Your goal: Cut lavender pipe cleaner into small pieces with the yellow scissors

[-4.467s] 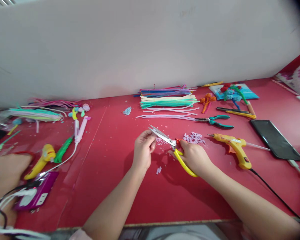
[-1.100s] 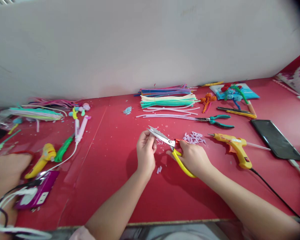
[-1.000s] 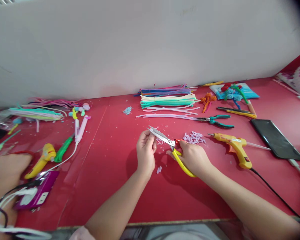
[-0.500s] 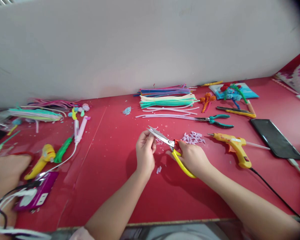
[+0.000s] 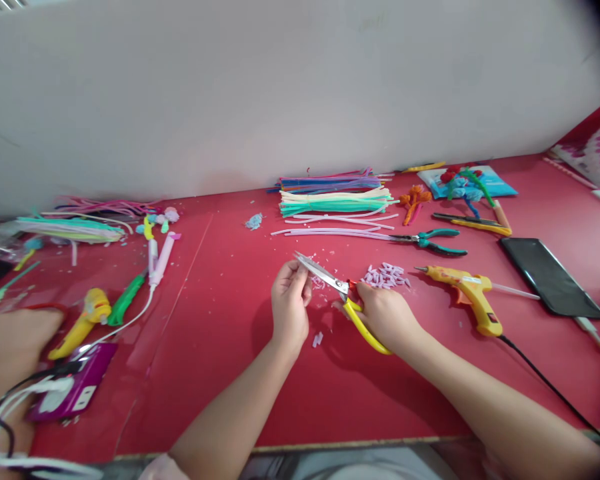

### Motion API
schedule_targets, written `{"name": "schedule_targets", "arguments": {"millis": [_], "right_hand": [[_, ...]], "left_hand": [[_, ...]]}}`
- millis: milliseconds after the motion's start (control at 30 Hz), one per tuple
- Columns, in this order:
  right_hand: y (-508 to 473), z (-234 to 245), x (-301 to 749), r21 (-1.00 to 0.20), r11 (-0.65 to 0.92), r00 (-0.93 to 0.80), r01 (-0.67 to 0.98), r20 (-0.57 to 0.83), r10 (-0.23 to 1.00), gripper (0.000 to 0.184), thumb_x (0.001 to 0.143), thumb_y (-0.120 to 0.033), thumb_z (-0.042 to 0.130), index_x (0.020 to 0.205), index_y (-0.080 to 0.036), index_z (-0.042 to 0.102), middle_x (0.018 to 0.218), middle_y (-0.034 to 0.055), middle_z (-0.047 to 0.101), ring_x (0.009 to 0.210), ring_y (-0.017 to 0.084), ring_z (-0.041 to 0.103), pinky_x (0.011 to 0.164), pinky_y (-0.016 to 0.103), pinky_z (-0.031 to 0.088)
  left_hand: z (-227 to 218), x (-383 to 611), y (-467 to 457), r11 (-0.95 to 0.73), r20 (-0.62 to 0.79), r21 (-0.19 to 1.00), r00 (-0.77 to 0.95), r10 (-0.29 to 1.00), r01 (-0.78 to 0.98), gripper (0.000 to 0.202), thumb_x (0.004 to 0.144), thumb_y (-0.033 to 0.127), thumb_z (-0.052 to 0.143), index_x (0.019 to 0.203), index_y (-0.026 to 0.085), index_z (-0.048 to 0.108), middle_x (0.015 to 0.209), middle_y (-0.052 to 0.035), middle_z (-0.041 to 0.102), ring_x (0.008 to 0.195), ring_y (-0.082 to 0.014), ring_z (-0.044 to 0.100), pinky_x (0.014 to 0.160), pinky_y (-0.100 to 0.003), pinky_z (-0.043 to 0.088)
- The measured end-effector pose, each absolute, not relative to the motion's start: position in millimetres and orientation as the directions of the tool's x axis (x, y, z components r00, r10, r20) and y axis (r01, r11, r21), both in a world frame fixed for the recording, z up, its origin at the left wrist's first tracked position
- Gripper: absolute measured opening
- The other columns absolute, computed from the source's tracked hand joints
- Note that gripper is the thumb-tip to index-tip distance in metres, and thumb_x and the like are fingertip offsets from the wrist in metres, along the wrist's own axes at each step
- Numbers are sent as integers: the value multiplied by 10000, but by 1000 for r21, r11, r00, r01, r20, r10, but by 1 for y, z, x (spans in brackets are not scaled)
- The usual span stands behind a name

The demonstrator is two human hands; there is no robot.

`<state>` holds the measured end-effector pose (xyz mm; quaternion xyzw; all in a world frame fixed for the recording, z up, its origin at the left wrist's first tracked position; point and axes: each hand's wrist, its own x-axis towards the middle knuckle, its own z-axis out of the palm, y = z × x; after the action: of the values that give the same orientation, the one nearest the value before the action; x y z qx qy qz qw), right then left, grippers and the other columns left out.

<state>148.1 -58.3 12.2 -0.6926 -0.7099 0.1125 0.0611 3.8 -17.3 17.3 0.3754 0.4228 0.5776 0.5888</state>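
My right hand (image 5: 386, 312) grips the yellow-handled scissors (image 5: 325, 274), whose blades point up and left. My left hand (image 5: 290, 297) is closed in a pinch right by the blade tips; whatever lies between its fingers is hidden. Beyond my right hand lies a pile of short lilac pipe cleaner pieces (image 5: 386, 275). Two or so more lilac pieces (image 5: 317, 339) rest on the red table just below the scissors. Fine lilac trimmings (image 5: 321, 283) are scattered behind the blades.
Behind my hands lie bundled pipe cleaners (image 5: 336, 202) and green-handled pliers (image 5: 430, 241). To the right are a yellow glue gun (image 5: 467, 293) with its cord and a black phone (image 5: 553, 277). On the left are a purple power strip (image 5: 93, 377) and another person's arm (image 5: 15, 353).
Hardly anything differs. Both hands and the scissors hold nearly the same place, with only a very slight shift.
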Motion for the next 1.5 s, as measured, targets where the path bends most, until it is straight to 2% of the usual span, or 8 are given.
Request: {"name": "schedule_targets", "arguments": {"millis": [233, 400, 500, 767, 1100, 1500], "right_hand": [[-58, 10, 152, -234, 4, -22, 972, -75, 997, 419, 748, -566, 328, 687, -182, 487, 521, 22, 546, 459, 127, 499, 436, 214, 187], [-57, 14, 153, -255, -31, 9, 967, -90, 996, 424, 707, -593, 370, 685, -185, 481, 542, 20, 544, 495, 134, 524, 449, 214, 207], [-57, 15, 152, -266, -24, 1, 964, -87, 996, 423, 685, -601, 392, 697, -186, 472, 552, 16, 544, 510, 141, 536, 454, 216, 215], [-58, 14, 150, -288, -31, 4, 957, -92, 996, 408, 717, -573, 364, 700, -183, 484, 576, 25, 563, 513, 133, 534, 457, 215, 220], [-58, 10, 151, -244, 7, -21, 970, -56, 998, 463, 736, -603, 294, 675, -183, 479, 529, 27, 545, 465, 123, 495, 437, 213, 189], [-56, 12, 154, -274, -26, 2, 961, -86, 996, 459, 716, -608, 328, 659, -184, 496, 513, 20, 525, 452, 115, 473, 429, 208, 190]], "left_hand": [[14, 3, -16, 33, -39, 932, -8, 999, -360, 146, 721, 298, 534, 703, 168, 470, 474, 66, 343, 387, -33, 290, 362, -159, 203], [16, 3, -16, 44, -48, 929, -1, 999, -367, 137, 718, 290, 540, 731, 170, 476, 532, 50, 418, 395, -28, 309, 361, -162, 201], [17, 3, -16, 40, -45, 926, -4, 999, -376, 127, 709, 284, 546, 732, 173, 488, 516, 55, 399, 394, -31, 314, 361, -164, 210], [19, 2, -15, 54, -62, 926, -9, 998, -374, 106, 696, 256, 556, 690, 172, 492, 510, 55, 394, 385, -25, 312, 354, -157, 202], [18, 2, -15, 45, -47, 928, 4, 999, -370, 104, 712, 265, 543, 726, 170, 503, 515, 52, 372, 397, -30, 309, 361, -159, 206], [18, 1, -14, 40, -45, 916, -2, 999, -400, 110, 702, 266, 557, 700, 169, 506, 496, 57, 392, 391, -27, 326, 359, -153, 219]]}}
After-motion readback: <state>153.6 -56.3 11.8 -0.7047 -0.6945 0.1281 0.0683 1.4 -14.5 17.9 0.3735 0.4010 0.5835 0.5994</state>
